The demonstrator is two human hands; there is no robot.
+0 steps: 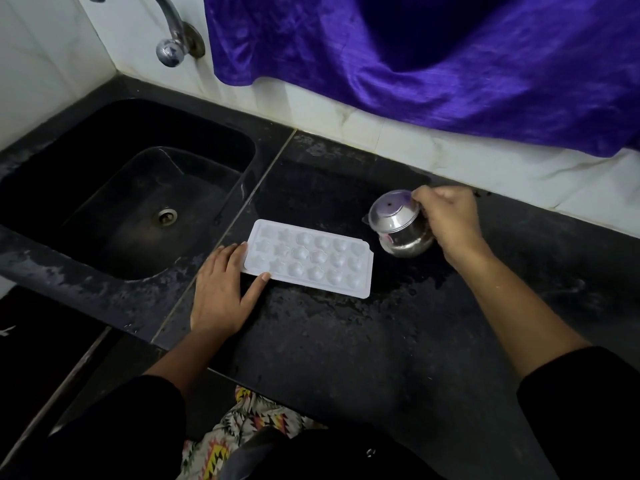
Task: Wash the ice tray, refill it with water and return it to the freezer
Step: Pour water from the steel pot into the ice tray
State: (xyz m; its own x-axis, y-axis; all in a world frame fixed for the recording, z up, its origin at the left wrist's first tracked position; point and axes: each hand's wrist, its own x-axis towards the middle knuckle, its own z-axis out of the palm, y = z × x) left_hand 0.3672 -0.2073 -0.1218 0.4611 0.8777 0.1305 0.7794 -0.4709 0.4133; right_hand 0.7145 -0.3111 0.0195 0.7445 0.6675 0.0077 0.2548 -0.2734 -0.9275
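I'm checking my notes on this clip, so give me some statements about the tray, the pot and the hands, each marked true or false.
1. The tray lies in the sink. False: it lies on the counter, right of the sink.
2. The left hand rests flat at the tray's left end. True.
3. The right hand grips a steel pot. True.
4. The pot stands upright. False: it is tilted.
5. Water runs from the tap. False: no stream shows.

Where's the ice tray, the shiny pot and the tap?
ice tray point(308, 259): head view, middle of its moulds.
shiny pot point(404, 234): head view, its steel side.
tap point(170, 51): head view, its round end.
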